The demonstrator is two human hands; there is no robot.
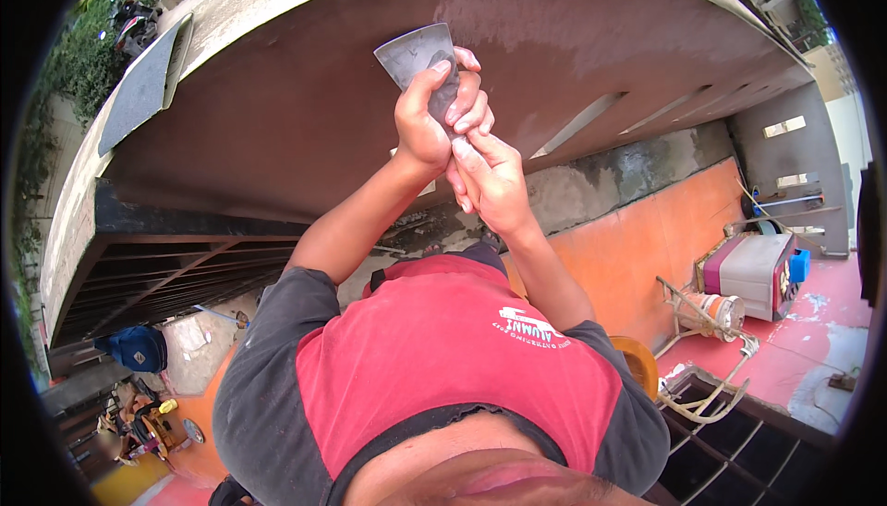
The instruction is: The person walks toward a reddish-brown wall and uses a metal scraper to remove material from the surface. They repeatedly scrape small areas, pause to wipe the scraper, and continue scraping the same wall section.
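A wide-bladed putty knife (416, 51) is held up in front of the brown wall, its grey metal blade pointing up and to the left. My left hand (423, 127) is closed around its dark handle, the thumb lying along the base of the blade and the fingers wrapped over the other side. Just below, my right hand (494, 182) is closed at the handle's lower end, thumb pressed against it and touching the left hand. The handle's end is hidden among the fingers. Whitish dust or paste marks the fingertips of both hands.
The curved brown wall (305, 72) has slots at the right and a pale top edge with a grey board (139, 90). Below it runs an orange surface (628, 238). A stained bucket (716, 312), a rope and a blue-and-grey case stand at right; a dark grid (730, 441) lies lower right.
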